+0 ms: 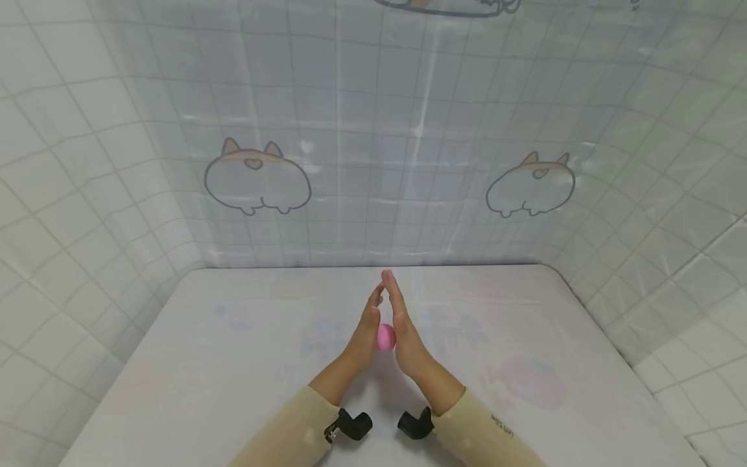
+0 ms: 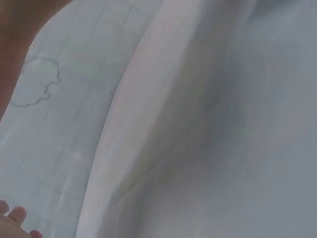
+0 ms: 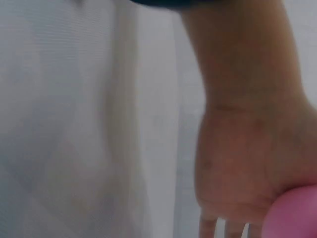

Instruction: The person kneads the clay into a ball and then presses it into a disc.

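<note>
A pink ball sits between two facing palms in the head view, above the middle of the white table. My left hand presses it from the left, fingers extended forward. From the right, my right hand bears on it with straight fingers. The fingertips of both hands come together in front of the ball, while the wrists stand apart. In the right wrist view, the pink ball lies against a flat palm, cut off by the frame's edge. Only some fingertips and part of an arm appear in the left wrist view.
A white table with faint coloured prints extends around the hands. Pale grid-patterned curtains with animal drawings enclose its back and sides. Black wrist-worn devices hang on the inner side of both beige sleeves.
</note>
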Demonstrator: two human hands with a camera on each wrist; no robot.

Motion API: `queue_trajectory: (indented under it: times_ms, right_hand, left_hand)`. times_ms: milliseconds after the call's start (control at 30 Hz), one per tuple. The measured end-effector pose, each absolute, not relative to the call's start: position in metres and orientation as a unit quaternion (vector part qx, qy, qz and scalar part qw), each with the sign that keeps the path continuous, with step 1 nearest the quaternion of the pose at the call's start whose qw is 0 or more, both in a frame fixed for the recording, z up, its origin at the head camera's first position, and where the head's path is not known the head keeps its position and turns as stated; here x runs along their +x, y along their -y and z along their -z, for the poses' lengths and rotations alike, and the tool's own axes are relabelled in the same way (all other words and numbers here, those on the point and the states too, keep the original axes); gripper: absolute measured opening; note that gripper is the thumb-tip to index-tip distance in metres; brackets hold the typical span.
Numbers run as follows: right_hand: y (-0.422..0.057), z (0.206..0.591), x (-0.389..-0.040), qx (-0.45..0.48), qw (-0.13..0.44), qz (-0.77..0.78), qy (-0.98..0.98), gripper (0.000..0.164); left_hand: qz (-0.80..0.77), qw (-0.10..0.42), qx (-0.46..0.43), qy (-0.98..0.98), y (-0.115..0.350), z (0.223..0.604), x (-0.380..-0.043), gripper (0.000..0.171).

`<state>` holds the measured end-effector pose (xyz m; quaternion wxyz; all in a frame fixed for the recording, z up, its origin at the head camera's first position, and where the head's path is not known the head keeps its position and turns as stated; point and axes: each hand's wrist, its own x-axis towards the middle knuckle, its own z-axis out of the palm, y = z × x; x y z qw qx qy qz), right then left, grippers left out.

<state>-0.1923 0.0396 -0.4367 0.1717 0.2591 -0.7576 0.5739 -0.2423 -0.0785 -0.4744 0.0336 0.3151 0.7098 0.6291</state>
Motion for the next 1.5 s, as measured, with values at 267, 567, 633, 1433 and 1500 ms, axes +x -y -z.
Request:
queue_trajectory:
  times_ms: [267, 567, 633, 1433, 1500]
  right_hand:
    - [-0.051, 0.442, -0.209, 0.188, 0.204, -0.588, 0.760, 0.080]
    - [-0.054, 0.456, -0.220, 0.163, 0.152, -0.595, 0.772, 0.083]
    - [-0.053, 0.460, -0.219, 0.161, 0.141, -0.591, 0.778, 0.083]
    - [-0.034, 0.462, -0.190, 0.323, 0.180, -0.568, 0.735, 0.080]
    - [-0.034, 0.459, -0.190, 0.326, 0.204, -0.565, 0.730, 0.081]
  left_hand:
    - [-0.607, 0.062, 0.381, -0.695, 0.077, 0.469, -0.226, 0.080]
    - [-0.666, 0.046, 0.401, -0.627, 0.080, 0.458, -0.222, 0.084]
    - [-0.681, 0.040, 0.403, -0.610, 0.081, 0.455, -0.222, 0.088]
    - [-0.656, -0.034, 0.334, -0.676, 0.085, 0.450, -0.236, 0.077]
    - [-0.645, -0.025, 0.333, -0.687, 0.084, 0.455, -0.237, 0.079]
